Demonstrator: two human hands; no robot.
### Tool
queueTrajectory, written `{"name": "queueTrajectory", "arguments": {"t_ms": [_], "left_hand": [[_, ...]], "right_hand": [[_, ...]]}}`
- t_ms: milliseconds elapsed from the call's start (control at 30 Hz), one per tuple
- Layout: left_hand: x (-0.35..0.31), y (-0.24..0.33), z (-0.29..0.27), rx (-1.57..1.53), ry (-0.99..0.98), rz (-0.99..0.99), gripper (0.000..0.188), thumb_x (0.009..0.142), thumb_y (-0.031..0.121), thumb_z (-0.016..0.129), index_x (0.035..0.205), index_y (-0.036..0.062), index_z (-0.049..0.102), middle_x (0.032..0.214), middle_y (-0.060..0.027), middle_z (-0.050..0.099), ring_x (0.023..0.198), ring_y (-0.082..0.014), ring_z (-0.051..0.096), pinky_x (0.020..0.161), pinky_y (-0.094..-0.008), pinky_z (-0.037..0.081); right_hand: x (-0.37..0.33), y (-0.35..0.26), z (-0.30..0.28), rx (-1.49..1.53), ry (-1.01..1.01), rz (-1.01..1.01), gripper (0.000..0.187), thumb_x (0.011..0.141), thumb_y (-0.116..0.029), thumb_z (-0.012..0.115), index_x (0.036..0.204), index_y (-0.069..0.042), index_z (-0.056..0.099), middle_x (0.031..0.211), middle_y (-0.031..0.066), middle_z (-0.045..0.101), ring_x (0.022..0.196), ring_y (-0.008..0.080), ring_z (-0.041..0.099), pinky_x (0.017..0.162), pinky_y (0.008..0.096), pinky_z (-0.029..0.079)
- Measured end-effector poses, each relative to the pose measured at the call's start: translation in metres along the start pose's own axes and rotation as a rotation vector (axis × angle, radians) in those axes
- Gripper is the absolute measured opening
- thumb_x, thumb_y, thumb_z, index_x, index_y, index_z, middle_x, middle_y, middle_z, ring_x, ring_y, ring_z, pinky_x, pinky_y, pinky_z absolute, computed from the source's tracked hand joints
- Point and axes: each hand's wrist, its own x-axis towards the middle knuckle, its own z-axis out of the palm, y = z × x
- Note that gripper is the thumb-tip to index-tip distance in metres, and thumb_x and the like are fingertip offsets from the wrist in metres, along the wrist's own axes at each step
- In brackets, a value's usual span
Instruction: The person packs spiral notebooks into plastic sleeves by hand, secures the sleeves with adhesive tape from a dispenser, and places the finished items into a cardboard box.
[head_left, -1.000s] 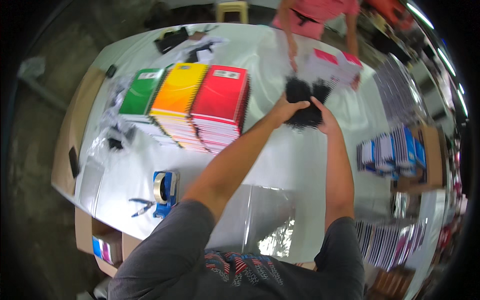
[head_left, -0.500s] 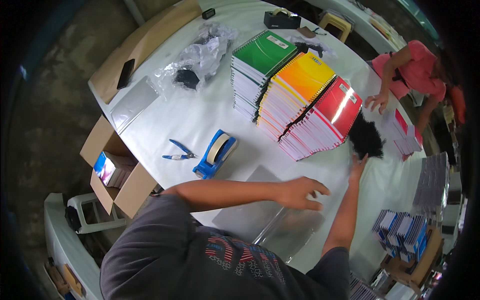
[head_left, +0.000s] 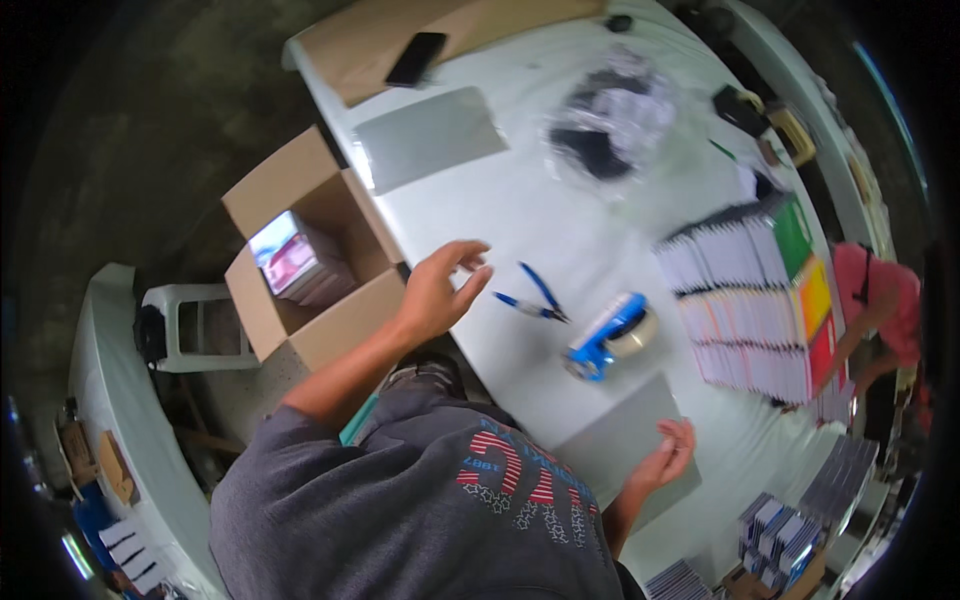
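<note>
My left hand (head_left: 443,287) hangs by the table's left edge, holding nothing, its fingers apart. It is between an open cardboard box (head_left: 345,325) with a stack of glossy-covered books (head_left: 292,262) inside and blue-handled cutting pliers (head_left: 535,303) lying on the white table (head_left: 480,220). My right hand (head_left: 668,456), fingers loosely bent and nothing visible in them, is over clear plastic sheets (head_left: 625,430) near my body. A blue tape dispenser (head_left: 610,335) sits between the pliers and the sheets.
Stacked spiral notebooks (head_left: 750,300) in green, yellow and red stand at right, with a co-worker (head_left: 880,300) behind them. Crumpled plastic with black bundles (head_left: 610,125), a phone (head_left: 416,60) and more clear sheets (head_left: 430,138) lie farther off. A white stool (head_left: 200,330) stands beyond the box.
The view has turned left. My left hand has swung from over the clear sheets toward the box. My right hand has drawn back from the black bundle beside the red notebooks.
</note>
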Motion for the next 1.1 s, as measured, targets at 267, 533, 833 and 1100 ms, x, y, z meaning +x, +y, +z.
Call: {"name": "queueTrajectory", "arguments": {"t_ms": [267,533,833,1100], "left_hand": [[-0.107,-0.236,-0.148,-0.376,0.604,-0.814,0.042,0.090,0.031,0.059,0.122,0.0035,0.053,0.113,-0.0075,0.057,0.101,-0.0178,0.055,0.082,-0.0303,0.046],[-0.157,-0.304,-0.223,-0.413,0.843,-1.015,0.054,0.092,0.039,0.054,0.130,0.0017,0.045,0.123,-0.0135,0.054,0.116,-0.0248,0.051,0.095,-0.0369,0.041],[-0.107,-0.306,-0.223,-0.079,0.643,-0.807,0.073,0.088,0.038,0.061,0.138,-0.0046,0.028,0.141,-0.0210,0.032,0.131,-0.0318,0.033,0.108,-0.0419,0.025],[-0.102,-0.326,-0.219,0.292,0.699,-0.780,0.063,0.090,0.028,0.058,0.137,-0.0032,0.030,0.138,-0.0206,0.031,0.129,-0.0299,0.031,0.107,-0.0415,0.025]], "right_hand": [[-0.003,-0.114,0.364,0.755,-1.140,0.886,0.068,0.089,-0.042,0.052,0.136,0.004,0.034,0.127,0.0186,0.051,0.120,0.0265,0.049,0.100,0.0375,0.037],[-0.092,-0.037,0.636,0.502,-1.237,1.287,0.080,0.086,-0.058,0.049,0.141,-0.002,0.030,0.141,0.0171,0.037,0.132,0.0296,0.032,0.107,0.0440,0.025],[-0.139,0.040,0.727,0.201,-1.074,1.453,0.102,0.074,-0.074,0.048,0.145,-0.005,0.022,0.151,0.0162,0.021,0.141,0.0320,0.012,0.111,0.0502,0.007],[-0.196,0.066,0.758,0.335,-0.762,1.838,0.093,0.077,-0.068,0.047,0.141,-0.003,0.028,0.147,0.0178,0.026,0.135,0.0316,0.024,0.109,0.0457,0.020]]}}
